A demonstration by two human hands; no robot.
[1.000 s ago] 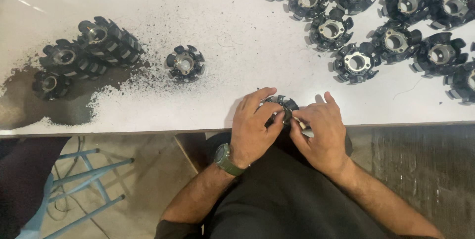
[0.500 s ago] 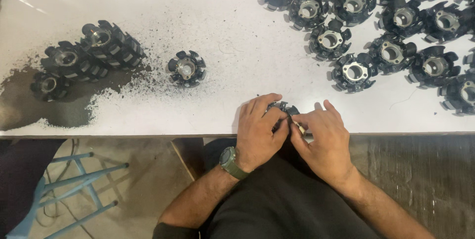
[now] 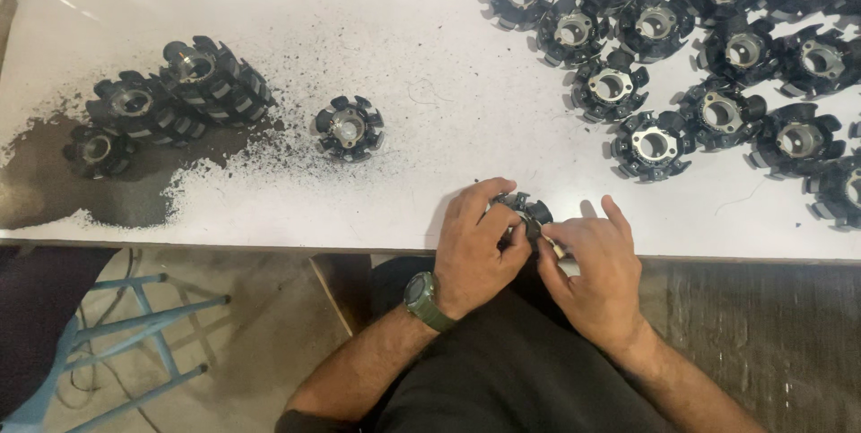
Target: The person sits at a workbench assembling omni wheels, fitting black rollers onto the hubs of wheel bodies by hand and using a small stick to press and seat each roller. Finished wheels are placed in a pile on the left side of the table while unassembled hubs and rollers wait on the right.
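**Both hands closed on one black finned part at the worktop's near edge**

The white worktop (image 3: 430, 83) fills the upper part of the view, its near edge running across the middle. A wide smear of dark dust (image 3: 99, 186) covers its left side and thins into scattered specks toward the centre. At the upper right lies a large cluster of black finned round parts (image 3: 717, 56), each with a pale metal ring in the middle, packed close together and some touching. On the dust patch at the left lie stacks of the same parts (image 3: 179, 92) on their sides. A single finned part (image 3: 349, 127) sits alone between the stacks and the hands, apart from both.

Below the worktop edge a blue metal stool frame (image 3: 134, 325) stands on the floor at the left.

The left hand (image 3: 475, 249), with a green wristwatch (image 3: 423, 300) on the wrist, curls its fingers over the held part (image 3: 529, 211), which rests at the worktop's near edge. The right hand (image 3: 596, 276) closes against the same part from the other side, thumb and forefinger pinched at it; what they pinch is too small to tell.
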